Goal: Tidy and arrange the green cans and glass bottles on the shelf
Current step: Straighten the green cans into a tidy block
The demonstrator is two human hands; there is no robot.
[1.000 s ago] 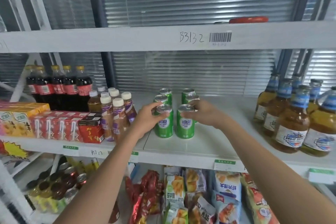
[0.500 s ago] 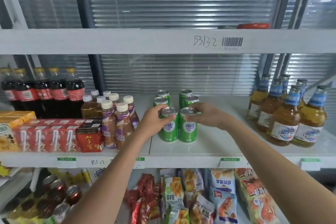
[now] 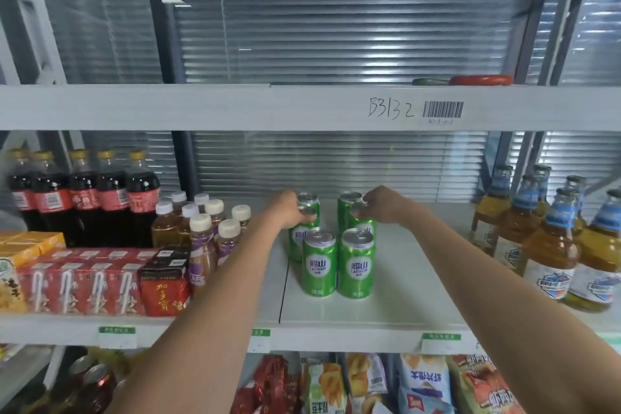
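Head view: the white shelf (image 3: 386, 309) fills the middle of the frame, with a second shelf board (image 3: 201, 107) above it marked B3132 beside a barcode. At 9 o'clock on the shelf stand dark cola bottles (image 3: 84, 191), with red drink cartons (image 3: 84, 282) in front of them and white-capped tea bottles (image 3: 201, 222) just to their right. At 3 o'clock the glass bottles (image 3: 544, 239) of amber drink with blue neck labels stand in a loose cluster. At the centre the green cans (image 3: 336, 245) stand upright in two columns, three deep. The front pair, left front can (image 3: 319, 267) and right front can (image 3: 357, 264), stand side by side with no hand on them. The left hand (image 3: 290, 208) is closed around the top of the middle left can (image 3: 299, 235); the right hand (image 3: 383, 205) grips the top of the middle right can (image 3: 364, 223) with its fingertips. Below, at 6 o'clock, snack bags (image 3: 353, 383) fill the lower level.
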